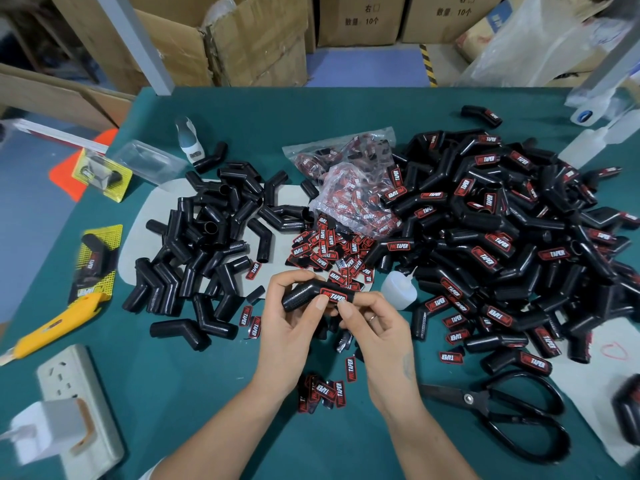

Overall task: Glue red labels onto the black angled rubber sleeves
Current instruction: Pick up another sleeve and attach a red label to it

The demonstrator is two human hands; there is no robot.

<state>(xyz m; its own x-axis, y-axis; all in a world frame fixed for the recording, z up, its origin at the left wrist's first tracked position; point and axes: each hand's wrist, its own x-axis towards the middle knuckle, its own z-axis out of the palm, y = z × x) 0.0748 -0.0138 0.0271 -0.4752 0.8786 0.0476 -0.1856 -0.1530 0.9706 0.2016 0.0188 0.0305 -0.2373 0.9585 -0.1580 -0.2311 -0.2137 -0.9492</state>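
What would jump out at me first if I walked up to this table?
Probably the big heap of labelled sleeves covering the right side of the green table, facing a smaller pile of plain sleeves on the left. In front, the left hand and right hand hold one sleeve, thumbs pressing its red label.

Bare forearms — ring, wrist tattoo
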